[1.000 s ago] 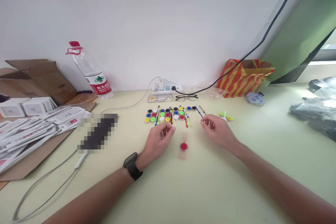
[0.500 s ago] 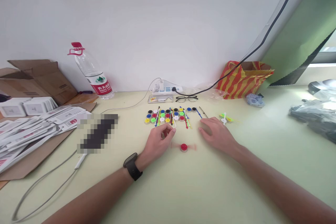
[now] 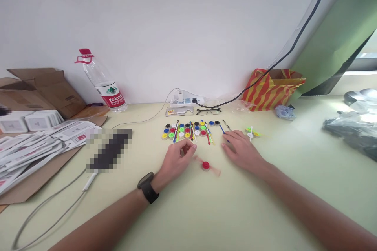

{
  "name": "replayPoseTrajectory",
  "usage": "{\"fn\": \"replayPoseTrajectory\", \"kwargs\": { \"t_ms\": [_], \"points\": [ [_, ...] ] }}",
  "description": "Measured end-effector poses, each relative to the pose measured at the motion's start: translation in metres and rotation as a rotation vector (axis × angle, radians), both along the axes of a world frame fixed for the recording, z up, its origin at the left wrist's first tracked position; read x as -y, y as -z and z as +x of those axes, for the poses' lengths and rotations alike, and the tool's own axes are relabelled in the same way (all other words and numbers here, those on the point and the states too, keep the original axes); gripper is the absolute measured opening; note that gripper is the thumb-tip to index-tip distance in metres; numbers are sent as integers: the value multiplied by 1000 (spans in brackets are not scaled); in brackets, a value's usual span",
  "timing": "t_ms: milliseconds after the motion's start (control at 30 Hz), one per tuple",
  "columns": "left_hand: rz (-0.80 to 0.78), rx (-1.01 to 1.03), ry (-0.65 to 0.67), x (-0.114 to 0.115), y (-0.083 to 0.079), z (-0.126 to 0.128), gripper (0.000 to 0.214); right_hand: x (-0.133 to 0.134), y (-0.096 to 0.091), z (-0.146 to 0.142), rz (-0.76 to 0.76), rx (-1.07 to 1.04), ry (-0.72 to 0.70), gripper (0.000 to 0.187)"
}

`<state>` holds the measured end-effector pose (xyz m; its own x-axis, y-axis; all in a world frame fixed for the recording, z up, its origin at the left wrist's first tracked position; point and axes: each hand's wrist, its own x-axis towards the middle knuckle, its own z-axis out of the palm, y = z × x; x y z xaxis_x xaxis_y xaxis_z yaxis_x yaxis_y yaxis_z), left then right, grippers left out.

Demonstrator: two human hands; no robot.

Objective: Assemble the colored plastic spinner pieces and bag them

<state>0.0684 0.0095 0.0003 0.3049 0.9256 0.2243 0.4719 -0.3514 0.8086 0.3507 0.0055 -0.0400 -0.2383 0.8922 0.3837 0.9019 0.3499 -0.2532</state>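
A small red spinner (image 3: 206, 165) with a motion-blurred red arm turns on the pale table between my hands. My left hand (image 3: 177, 159), a black watch on its wrist, rests just left of the spinner with fingers curled in a loose pinch; nothing shows in it. My right hand (image 3: 241, 150) lies flat on the table to the right, fingers stretched toward a blue stick (image 3: 223, 130). Behind both hands sit rows of coloured round caps and thin coloured sticks (image 3: 188, 130). A yellow-green spinner (image 3: 252, 132) lies right of my right hand.
A water bottle (image 3: 103, 82), cardboard boxes (image 3: 41, 90) and stacked white cards (image 3: 35, 141) fill the left. A power strip (image 3: 184, 100), glasses (image 3: 208, 110) and a striped bag (image 3: 272, 88) stand at the back. Dark plastic bags (image 3: 353, 125) lie far right. A grey cable (image 3: 53, 211) trails front left.
My right hand has come down from a raised, curled pose to lie flat on the table. The red spinner keeps turning in place. My left hand has barely moved.
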Motion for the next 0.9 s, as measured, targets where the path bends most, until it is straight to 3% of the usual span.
{"fn": "replayPoseTrajectory", "kwargs": {
  "t_ms": [567, 900],
  "points": [
    [13, 2, 3, 1, -1, 0, 29, 5, -13, -9, -37, -204, -88, 25],
    [13, -17, 2, 1, 0, 0, 29, 1, -19, -6, 119, -416, -71, 26]
  ]
}}
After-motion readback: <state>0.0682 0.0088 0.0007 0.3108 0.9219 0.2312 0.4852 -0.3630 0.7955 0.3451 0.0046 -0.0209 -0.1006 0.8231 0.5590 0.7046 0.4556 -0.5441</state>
